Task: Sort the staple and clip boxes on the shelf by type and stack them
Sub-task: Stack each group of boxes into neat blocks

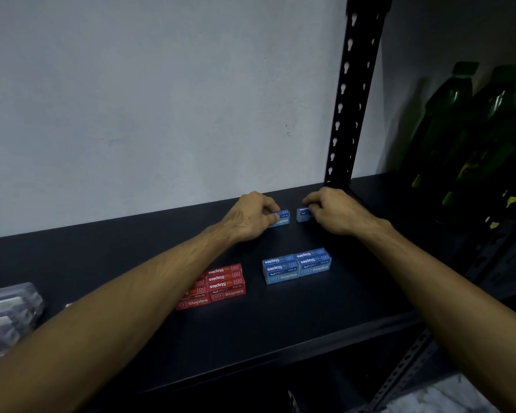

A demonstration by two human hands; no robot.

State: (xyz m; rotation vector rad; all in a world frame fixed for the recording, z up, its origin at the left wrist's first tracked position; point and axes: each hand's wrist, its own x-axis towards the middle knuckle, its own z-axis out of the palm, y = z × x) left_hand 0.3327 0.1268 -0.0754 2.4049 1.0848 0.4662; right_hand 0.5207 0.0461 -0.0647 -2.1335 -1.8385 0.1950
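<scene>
Red staple boxes (218,286) and blue stack (297,265) sit grouped near the shelf (280,329) front; left hand (251,217) and right hand (334,211) each pinch one last blue box at the back edge.

Dim, soft light on the pale wall (161,99), murky shadow at right, wide-angle bending toward edges.

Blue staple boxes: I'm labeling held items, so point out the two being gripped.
Left blue box (281,221), head view, front face.
Right blue box (302,214), head view, exposed left end.
</scene>
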